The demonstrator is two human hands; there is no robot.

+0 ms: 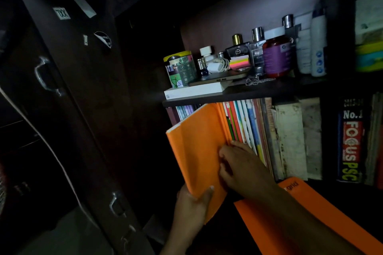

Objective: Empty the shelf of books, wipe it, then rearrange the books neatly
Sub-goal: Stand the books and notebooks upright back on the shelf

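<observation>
A row of upright books (pixel 248 128) fills the lower shelf, thin colourful ones at the left and worn thick ones (pixel 290 141) further right. An orange-covered book (pixel 196 145) leans out of the row at the left, tilted toward me. My left hand (pixel 192 203) grips its bottom corner, thumb across the front cover. My right hand (pixel 238 163) has its fingers curled in between the orange book and the thin books next to it. A flat orange folder (pixel 310 213) lies under my right forearm.
The upper shelf (pixel 269 91) carries a tin, perfume bottles, a purple-labelled jar, sticky notes, a charger, a phone and a white box. More books, one marked FOCUS PSC (pixel 350 147), stand in the right compartment. A dark metal cupboard with handles (pixel 45 74) stands at the left.
</observation>
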